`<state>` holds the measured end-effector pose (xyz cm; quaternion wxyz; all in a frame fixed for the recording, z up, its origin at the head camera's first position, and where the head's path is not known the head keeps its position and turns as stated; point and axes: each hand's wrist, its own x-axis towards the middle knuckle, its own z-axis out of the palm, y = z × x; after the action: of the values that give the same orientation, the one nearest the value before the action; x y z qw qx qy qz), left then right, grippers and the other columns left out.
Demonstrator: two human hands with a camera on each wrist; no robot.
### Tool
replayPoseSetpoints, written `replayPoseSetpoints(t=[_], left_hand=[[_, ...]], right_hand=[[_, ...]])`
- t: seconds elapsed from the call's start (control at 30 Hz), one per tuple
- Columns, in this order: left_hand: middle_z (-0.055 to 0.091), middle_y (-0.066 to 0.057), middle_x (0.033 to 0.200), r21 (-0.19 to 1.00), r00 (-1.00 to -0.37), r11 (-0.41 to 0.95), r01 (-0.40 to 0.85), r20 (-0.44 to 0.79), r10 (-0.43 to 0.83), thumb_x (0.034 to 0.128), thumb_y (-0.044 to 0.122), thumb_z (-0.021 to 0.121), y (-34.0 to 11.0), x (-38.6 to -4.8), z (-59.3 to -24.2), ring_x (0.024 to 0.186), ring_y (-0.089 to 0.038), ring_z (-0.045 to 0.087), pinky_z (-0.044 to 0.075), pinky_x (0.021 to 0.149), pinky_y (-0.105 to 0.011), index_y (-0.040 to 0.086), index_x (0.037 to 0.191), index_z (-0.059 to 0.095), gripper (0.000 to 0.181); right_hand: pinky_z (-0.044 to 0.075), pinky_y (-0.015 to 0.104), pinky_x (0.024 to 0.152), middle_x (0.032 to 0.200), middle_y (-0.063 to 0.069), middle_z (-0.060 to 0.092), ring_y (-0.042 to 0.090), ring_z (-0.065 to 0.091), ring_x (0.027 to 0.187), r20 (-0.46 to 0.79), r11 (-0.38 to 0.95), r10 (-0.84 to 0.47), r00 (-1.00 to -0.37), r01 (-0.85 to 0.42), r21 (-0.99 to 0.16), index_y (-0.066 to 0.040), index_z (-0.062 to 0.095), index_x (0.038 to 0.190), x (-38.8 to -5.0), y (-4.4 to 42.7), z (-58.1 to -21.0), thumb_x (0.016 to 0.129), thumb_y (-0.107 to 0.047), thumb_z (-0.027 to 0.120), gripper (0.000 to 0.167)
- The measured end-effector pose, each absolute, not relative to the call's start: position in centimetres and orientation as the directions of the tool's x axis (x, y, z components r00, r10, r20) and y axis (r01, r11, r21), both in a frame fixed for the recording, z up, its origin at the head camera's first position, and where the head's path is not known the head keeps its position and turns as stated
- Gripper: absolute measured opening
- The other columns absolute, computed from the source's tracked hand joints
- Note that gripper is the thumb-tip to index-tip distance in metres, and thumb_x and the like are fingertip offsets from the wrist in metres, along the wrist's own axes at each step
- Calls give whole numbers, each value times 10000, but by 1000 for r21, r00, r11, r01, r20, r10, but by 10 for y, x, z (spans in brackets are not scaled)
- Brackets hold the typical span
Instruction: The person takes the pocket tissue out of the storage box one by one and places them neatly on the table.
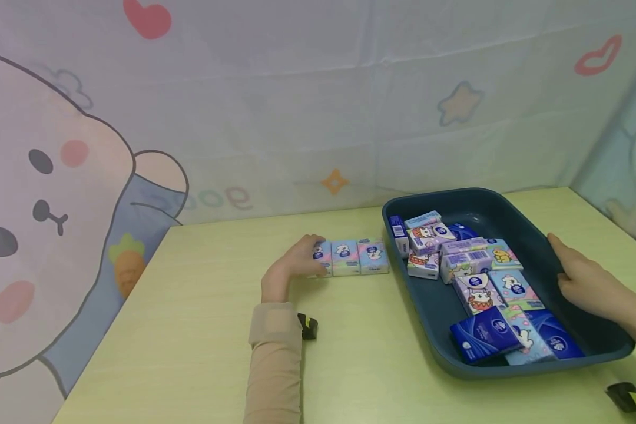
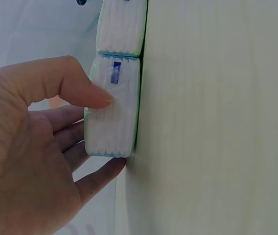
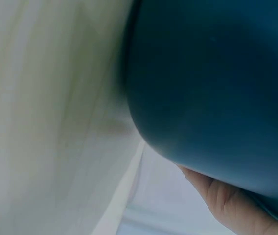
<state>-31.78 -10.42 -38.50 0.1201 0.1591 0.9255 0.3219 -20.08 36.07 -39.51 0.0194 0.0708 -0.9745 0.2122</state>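
Three small pastel tissue packs stand in a row on the table. My left hand (image 1: 302,257) holds the leftmost tissue pack (image 2: 112,117), thumb on its near side and other fingers behind and at its end. The middle pack (image 1: 345,257) and right pack (image 1: 373,257) touch in line with it. To the right is a dark blue-green plastic tub (image 1: 424,318) with several tissue packs inside. My right hand (image 1: 588,288) grips the tub's right rim; in the right wrist view part of that hand (image 3: 227,203) shows against the tub's wall, the rest hidden.
Inside the tub, pastel packs (image 1: 514,288) and dark blue packs (image 1: 484,334) lie loosely, some overlapping. The pale yellow table (image 1: 201,330) meets a printed cloth backdrop (image 1: 275,118) at its back edge. The row's right end is close to the tub's left wall.
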Motion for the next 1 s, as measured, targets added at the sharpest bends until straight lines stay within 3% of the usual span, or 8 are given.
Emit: replayPoseSetpoints(t=[0.33,0.47,0.6,0.8,1.0], left_hand=[[353,-157,1506,613,-911,754,235,-132,391,704,46,709,-105,-316,-382,1265,-287,438,360,1122,-456,61,1508,267,918],[248,-168,1572,568,-907,777,270,-121,403,731,69,717,-105,-314,-374,1434,-323,285,285,1172,-484,68,1520,237,924],[177,-148,1602,547,-909,784,294,-95,407,740,74,720,-102,-309,-364,1494,-315,146,250,1185,-498,91,1525,231,925],[169,-89,1614,524,-904,781,340,-47,425,753,60,691,-84,-295,-342,1506,-261,124,274,1182,-463,132,1526,240,898],[244,-56,1592,428,-849,766,480,6,529,763,91,708,-50,-277,-323,1476,-228,236,337,1156,-408,144,1524,247,891]], right_hand=[[214,735,996,1418,499,92,660,164,1280,77,903,-129,-989,-150,-404,162,-85,1450,-201,361,-396,864,96,336,724],[227,736,992,1416,499,107,660,183,1274,85,905,-131,-988,-154,-397,162,-79,1451,-202,361,-396,861,94,340,727],[221,737,997,1422,495,95,659,175,1279,86,903,-134,-987,-158,-400,162,-76,1452,-202,361,-396,860,95,340,726],[234,738,988,1415,501,106,664,195,1265,100,901,-146,-984,-174,-398,169,-68,1450,-204,362,-395,853,101,339,726],[264,742,964,1410,504,117,666,217,1251,92,903,-146,-985,-171,-395,167,-73,1450,-203,362,-396,850,98,344,733]])
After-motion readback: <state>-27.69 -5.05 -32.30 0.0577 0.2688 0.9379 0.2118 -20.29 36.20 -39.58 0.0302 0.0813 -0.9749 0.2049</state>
